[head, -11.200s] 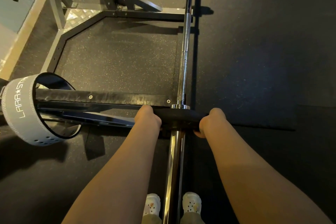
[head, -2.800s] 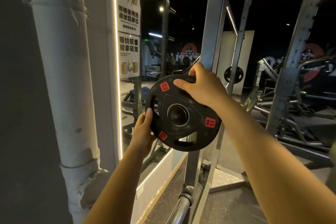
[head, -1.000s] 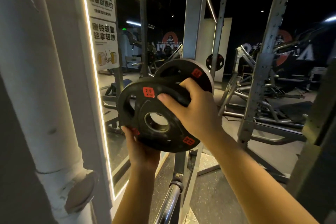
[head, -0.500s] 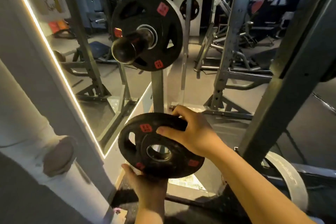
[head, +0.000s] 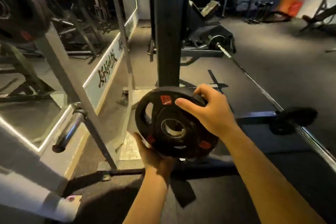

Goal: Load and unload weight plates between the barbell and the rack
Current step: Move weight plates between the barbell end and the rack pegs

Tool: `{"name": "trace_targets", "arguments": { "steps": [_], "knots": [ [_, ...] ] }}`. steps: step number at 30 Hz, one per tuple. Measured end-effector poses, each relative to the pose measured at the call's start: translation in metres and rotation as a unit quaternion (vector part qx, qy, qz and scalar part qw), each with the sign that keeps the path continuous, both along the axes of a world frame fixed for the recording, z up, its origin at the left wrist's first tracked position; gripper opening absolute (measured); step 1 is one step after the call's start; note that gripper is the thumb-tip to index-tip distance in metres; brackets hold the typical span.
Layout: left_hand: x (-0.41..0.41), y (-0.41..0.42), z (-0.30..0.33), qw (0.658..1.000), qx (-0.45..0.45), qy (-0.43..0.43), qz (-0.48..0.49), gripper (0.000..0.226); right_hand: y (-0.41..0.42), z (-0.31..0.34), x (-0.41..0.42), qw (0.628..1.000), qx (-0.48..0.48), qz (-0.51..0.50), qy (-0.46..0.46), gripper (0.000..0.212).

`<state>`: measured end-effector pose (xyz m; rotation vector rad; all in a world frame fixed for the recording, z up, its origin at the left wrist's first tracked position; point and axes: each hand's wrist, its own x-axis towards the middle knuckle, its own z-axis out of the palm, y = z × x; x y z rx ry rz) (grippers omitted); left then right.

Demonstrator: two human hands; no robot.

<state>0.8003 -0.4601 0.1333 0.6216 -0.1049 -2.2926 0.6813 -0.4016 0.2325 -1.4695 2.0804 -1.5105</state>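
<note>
Hands share one small black weight plate [head: 174, 123] in front of the dark rack upright [head: 168, 29]. The left hand [head: 154, 156] cups the plate's lower edge from beneath, fingers curled up its near side; the right hand [head: 209, 111] grips the upper rim — thumb laid flat on the face near a red label, fingers hooked over the far edge. The plate is tilted, face toward the camera, its centre hole open. Left of the upright, a bare chrome storage peg [head: 68, 129] juts from a grey slanted rack post [head: 76, 87], and above that, at the picture's top left, another black plate [head: 20, 11] sits blurred. Right of the upright, the barbell [head: 254, 82] lies on the dark floor [head: 272, 42] — a small black plate [head: 292, 120] on its near sleeve.
</note>
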Motion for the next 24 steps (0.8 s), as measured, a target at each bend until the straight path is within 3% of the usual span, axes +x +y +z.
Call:
{"name": "trace_targets", "arguments": {
  "steps": [6,12,17,21,24],
  "knots": [
    [-0.111,0.134,-0.011,0.994,-0.016,-0.033,-0.102,0.067,0.154,-0.004,-0.089,0.995,0.022,-0.097,0.007,0.042],
    [-0.182,0.231,-0.025,0.963,-0.023,-0.096,-0.251,0.072,0.262,-0.02,-0.149,0.979,0.041,-0.198,0.001,0.029],
    [-0.231,0.256,-0.055,0.933,0.004,-0.176,-0.313,0.078,0.295,-0.049,-0.186,0.963,0.16,-0.209,0.047,0.032],
    [-0.276,0.278,-0.078,0.911,0.061,-0.236,-0.333,0.082,0.319,-0.085,-0.232,0.951,0.214,-0.221,-0.015,0.033],
    [-0.318,0.291,-0.091,0.899,0.079,-0.231,-0.363,0.088,0.332,-0.109,-0.289,0.94,0.241,-0.223,-0.088,0.033]
  ]
}}
